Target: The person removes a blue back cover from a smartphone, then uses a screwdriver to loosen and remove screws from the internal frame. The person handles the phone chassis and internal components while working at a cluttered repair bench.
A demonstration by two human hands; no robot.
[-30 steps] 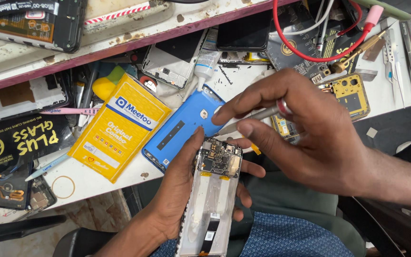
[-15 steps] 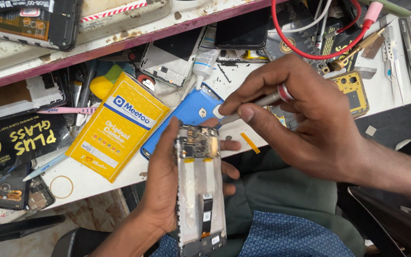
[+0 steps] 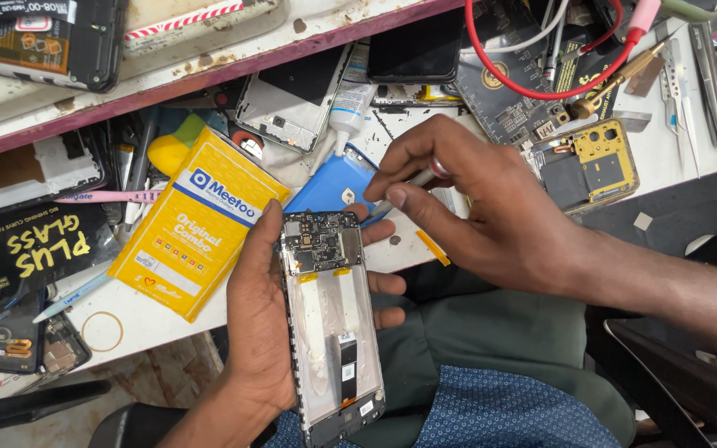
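Observation:
My left hand (image 3: 260, 319) grips an opened phone (image 3: 328, 319) from underneath, its back removed, with the dark circuit board at the top and a white empty bay below. My right hand (image 3: 491, 211) pinches a thin metal screwdriver (image 3: 408, 187), whose tip points down at the top right corner of the circuit board. A blue phone back cover (image 3: 329, 187) lies on the bench just behind the phone.
A yellow box (image 3: 197, 232) lies left of the phone. A glue tube (image 3: 350, 104), a dark phone (image 3: 417, 50), a red cable (image 3: 533, 87), a gold phone frame (image 3: 591, 162) and several loose parts crowd the white workbench (image 3: 665, 158). Black packaging (image 3: 31, 249) sits far left.
My left hand has brought the phone down and right, closer to me. My right hand has shifted the screwdriver tip to the phone's top corner.

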